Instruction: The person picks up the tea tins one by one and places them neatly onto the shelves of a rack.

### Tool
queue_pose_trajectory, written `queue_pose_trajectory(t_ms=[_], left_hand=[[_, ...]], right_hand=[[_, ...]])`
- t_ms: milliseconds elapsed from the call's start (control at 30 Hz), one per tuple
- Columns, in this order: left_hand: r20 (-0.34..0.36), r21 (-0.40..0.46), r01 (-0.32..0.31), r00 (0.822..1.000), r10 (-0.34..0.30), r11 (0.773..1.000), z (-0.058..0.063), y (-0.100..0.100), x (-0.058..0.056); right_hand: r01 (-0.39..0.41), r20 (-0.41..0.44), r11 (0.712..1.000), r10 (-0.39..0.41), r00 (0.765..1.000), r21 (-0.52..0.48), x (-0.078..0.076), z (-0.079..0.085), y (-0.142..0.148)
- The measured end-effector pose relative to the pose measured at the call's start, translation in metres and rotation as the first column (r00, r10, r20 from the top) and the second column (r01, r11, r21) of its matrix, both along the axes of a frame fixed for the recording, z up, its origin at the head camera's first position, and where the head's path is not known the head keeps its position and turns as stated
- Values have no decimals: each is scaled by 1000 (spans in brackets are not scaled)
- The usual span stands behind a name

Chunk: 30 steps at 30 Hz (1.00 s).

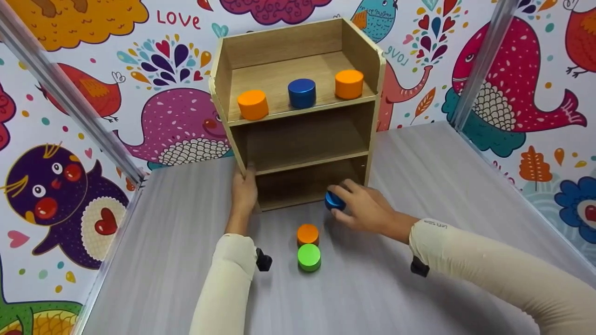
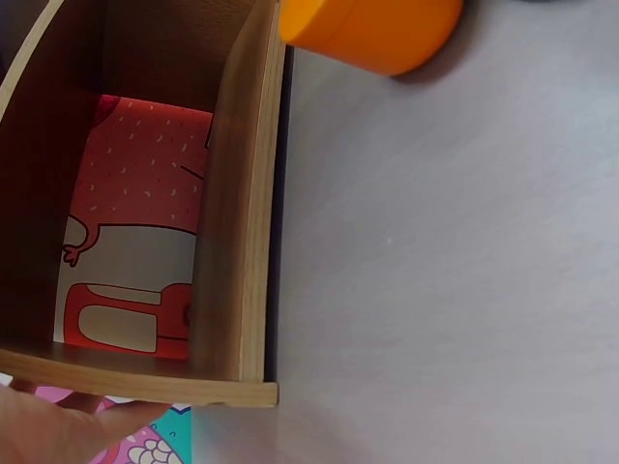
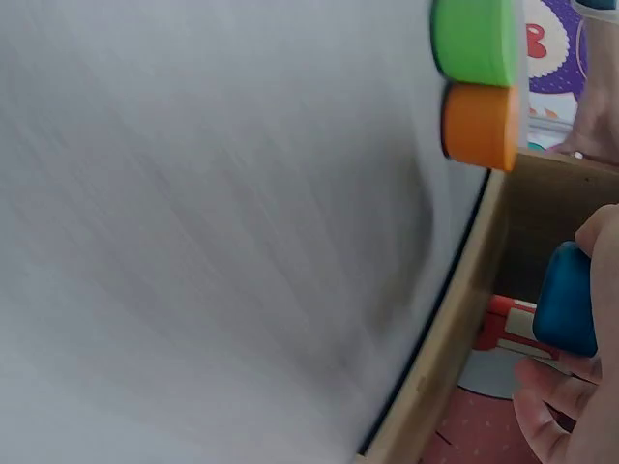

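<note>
My right hand (image 1: 365, 207) grips a blue cylinder (image 1: 333, 201) at the front of the lowest compartment of a small wooden shelf (image 1: 307, 162). In the right wrist view the same blue cylinder (image 3: 567, 302) sits between thumb and fingers, over the shelf's bottom edge. My left hand (image 1: 244, 188) rests against the shelf's left side, low down; the left wrist view has its fingers (image 2: 126, 418) along the outside of that panel. On the table in front, an orange cylinder (image 1: 308, 234) stands just behind a green cylinder (image 1: 309, 257).
Along the shelf's top level stand an orange cylinder (image 1: 253, 104) at left, a blue one (image 1: 301, 93) in the middle and another orange one (image 1: 349, 84) at right. Walls with printed animals (image 1: 186, 121) and metal posts (image 1: 484, 70) enclose the grey table (image 1: 177, 242).
</note>
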<state>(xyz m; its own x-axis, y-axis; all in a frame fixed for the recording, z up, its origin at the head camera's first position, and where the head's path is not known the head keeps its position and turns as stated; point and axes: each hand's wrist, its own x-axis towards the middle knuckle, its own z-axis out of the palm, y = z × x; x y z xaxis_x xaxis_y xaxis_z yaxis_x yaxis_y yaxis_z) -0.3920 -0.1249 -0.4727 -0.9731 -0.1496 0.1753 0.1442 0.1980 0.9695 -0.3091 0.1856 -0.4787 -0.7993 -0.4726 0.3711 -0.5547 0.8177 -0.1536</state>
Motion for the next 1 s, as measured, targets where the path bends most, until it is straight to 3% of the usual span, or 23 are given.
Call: queue_pose_trajectory(t_ms=[333,533,667,800,1000], left_hand=[[-23,16,-6,1000,6,1000,0,2,0],[-121,69,5,993,4,998,1,4,-4],[-184,111,6,983,14,994,1,4,-8],[-162,149,-30,985,55,988,0,5,-7],[-118,102,-99,987,111,990,-1,5,-1]], right_hand=[[29,-35,999,-30,999,-20,-8,29,8],[22,-110,999,-26,994,-33,-14,45,13],[39,-96,998,-44,994,-56,-17,53,15],[66,-69,996,-71,995,-65,-18,57,16],[84,-45,994,-87,995,-73,-20,63,18]])
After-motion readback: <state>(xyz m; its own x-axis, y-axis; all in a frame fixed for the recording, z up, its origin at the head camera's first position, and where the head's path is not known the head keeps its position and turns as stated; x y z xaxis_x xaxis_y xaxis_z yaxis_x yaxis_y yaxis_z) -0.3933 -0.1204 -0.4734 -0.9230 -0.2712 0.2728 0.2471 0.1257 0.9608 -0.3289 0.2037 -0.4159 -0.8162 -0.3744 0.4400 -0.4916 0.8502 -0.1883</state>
